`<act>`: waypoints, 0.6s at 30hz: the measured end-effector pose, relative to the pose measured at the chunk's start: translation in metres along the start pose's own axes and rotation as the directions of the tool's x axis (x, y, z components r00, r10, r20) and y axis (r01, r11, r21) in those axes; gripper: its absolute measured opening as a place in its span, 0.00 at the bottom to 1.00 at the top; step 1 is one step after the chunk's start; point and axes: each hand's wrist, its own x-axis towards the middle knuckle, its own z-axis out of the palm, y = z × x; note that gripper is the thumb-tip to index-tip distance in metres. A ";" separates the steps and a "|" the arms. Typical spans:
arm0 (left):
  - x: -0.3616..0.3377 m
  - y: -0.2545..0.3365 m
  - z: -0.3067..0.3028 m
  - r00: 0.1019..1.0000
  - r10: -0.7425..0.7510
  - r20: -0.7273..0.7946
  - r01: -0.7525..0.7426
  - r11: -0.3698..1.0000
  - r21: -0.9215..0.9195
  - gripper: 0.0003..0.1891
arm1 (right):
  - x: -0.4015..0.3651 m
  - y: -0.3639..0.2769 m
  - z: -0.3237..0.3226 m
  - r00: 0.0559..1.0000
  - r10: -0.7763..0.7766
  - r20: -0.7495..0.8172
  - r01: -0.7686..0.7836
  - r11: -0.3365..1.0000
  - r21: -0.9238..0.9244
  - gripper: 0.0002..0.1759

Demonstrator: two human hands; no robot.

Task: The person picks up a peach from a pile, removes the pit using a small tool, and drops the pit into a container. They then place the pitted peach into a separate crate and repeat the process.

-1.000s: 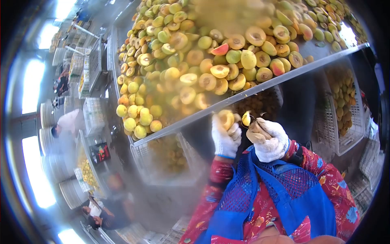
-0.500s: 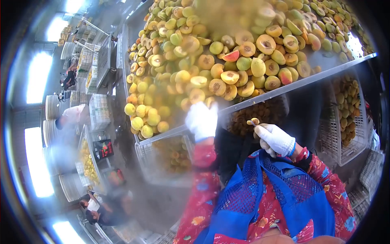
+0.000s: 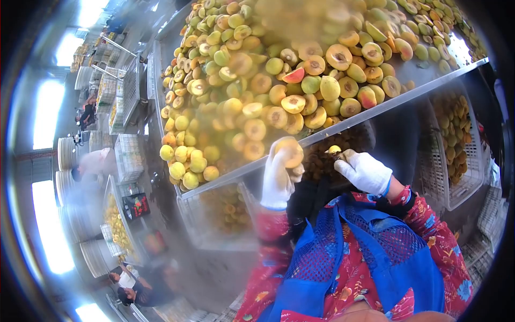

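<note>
My left hand (image 3: 278, 174), in a white glove, is raised at the near edge of the table. Its fingers are closed around a peach half (image 3: 290, 152), which looks blurred. To the right, my right hand (image 3: 366, 172), also gloved, grips a small metal pitting tool (image 3: 333, 150) with a yellow piece at its tip. The tool's handle is mostly hidden in the fist. A short gap separates the two hands. Halved peaches (image 3: 293, 104), many showing brown pit centres, lie heaped on the metal table (image 3: 370, 111) just beyond them.
Below the table edge, a white crate (image 3: 188, 214) with fruit stands at left, and another crate (image 3: 461, 198) stands at right. Darker fruit pieces fill a container between them. Far left are stacked crates (image 3: 129, 158), a second fruit table and other people (image 3: 134, 287).
My left hand has drawn back from the heap and turned up, now with a peach half in it. The right hand has risen slightly, its tool tip higher. The whole view has shifted a little.
</note>
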 end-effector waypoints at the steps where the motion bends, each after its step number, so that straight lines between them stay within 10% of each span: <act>1: 0.000 -0.004 0.001 0.999 -0.012 0.031 0.014 0.998 -0.055 0.19 | 0.000 -0.011 -0.010 0.984 0.130 0.122 -0.157 0.956 0.249 0.22; 3: -0.002 -0.016 0.003 0.995 -0.042 0.085 0.057 0.983 -0.172 0.23 | -0.004 -0.032 -0.029 0.861 0.264 0.435 -0.497 0.624 0.604 0.22; 5: -0.004 -0.022 0.012 0.999 -0.022 0.040 0.027 0.992 -0.124 0.28 | 0.001 -0.013 -0.008 0.983 0.145 0.112 -0.176 0.920 0.349 0.21; 9: -0.003 -0.040 0.005 1.000 0.005 -0.001 -0.005 0.995 -0.102 0.26 | -0.005 -0.013 -0.026 0.855 0.180 0.486 -0.505 0.502 0.702 0.21; 11: -0.001 -0.044 0.006 1.000 0.020 -0.001 -0.020 0.995 -0.100 0.26 | 0.000 -0.016 -0.020 0.898 0.346 0.271 -0.437 0.762 0.477 0.21; 13: -0.005 -0.039 0.014 1.000 -0.004 -0.013 0.002 0.995 -0.103 0.26 | -0.004 -0.019 -0.018 0.988 0.113 0.105 -0.145 0.908 0.392 0.21; 18: -0.011 -0.047 0.033 1.000 -0.014 -0.009 0.012 0.992 -0.124 0.28 | -0.013 -0.045 -0.002 0.997 -0.011 0.079 0.008 0.999 0.037 0.22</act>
